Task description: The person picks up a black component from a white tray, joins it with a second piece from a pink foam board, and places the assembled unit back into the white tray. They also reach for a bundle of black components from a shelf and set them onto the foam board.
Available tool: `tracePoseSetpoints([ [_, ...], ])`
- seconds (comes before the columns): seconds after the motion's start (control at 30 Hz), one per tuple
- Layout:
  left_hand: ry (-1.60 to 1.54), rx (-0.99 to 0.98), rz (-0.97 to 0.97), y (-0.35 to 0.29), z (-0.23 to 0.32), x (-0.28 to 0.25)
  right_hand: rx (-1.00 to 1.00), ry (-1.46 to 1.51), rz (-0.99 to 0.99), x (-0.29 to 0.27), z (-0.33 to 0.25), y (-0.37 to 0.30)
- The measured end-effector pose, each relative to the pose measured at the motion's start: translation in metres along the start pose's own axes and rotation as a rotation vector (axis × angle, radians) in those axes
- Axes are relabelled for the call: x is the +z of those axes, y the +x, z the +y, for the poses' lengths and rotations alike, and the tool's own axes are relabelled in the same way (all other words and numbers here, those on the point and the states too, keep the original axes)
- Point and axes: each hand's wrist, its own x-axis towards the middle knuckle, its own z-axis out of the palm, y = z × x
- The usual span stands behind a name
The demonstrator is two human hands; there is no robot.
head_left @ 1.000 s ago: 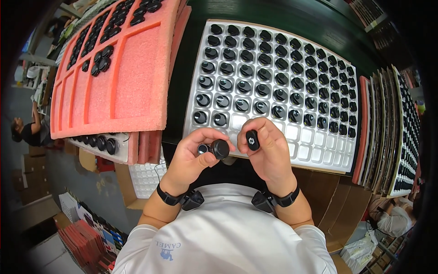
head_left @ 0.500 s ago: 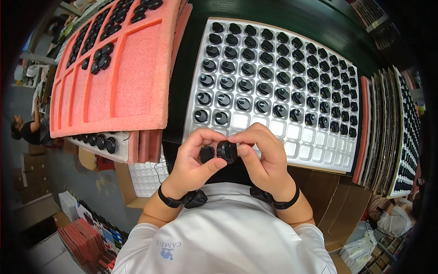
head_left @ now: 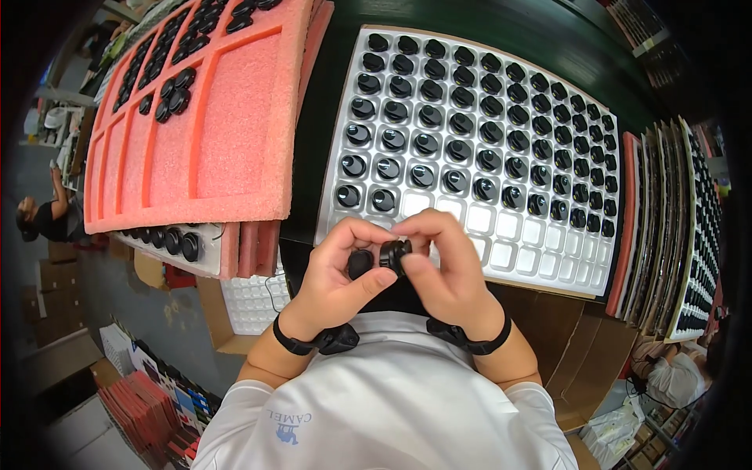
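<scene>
Both hands are close together in front of my shirt, at the near edge of a white moulded tray [head_left: 501,255]. My left hand [head_left: 333,274] is closed, with a smaller round black piece [head_left: 359,264] tucked in its curled fingers. Between its thumb and forefinger it also grips a thicker, ridged black piece that looks like a lens [head_left: 392,256]. The fingers of my right hand [head_left: 450,274] are bent against that same lens-like piece from the right. They partly cover its face. Rows of glossy, round black lens-like parts [head_left: 458,150] fill most of the tray's cells.
Pink foam trays [head_left: 243,141] are stacked at the left, the top one holding loose black parts [head_left: 178,102] in its compartments. More filled trays [head_left: 685,235] stand stacked at the right. A cardboard box [head_left: 548,333] lies below the table's near edge. Another person [head_left: 55,215] is far left.
The lens-like piece has turned between my hands. My right thumb and fingers have shifted over its right side, and my left hand stays around it.
</scene>
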Motion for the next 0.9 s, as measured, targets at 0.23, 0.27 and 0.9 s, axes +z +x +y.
tracePoseSetpoints([
  [0.23, 0.002, 0.02, -0.011, 0.0, 0.001, 0.001, -0.076, -0.137, -0.077, -0.003, 0.006, 0.001],
  [0.27, 0.029, 0.028, -0.02, 0.0, 0.0, 0.0, -0.075, -0.136, -0.077, -0.002, 0.006, 0.001],
  [0.9, 0.062, 0.063, -0.023, 0.001, 0.001, -0.001, -0.085, -0.02, -0.082, -0.004, 0.01, 0.002],
])
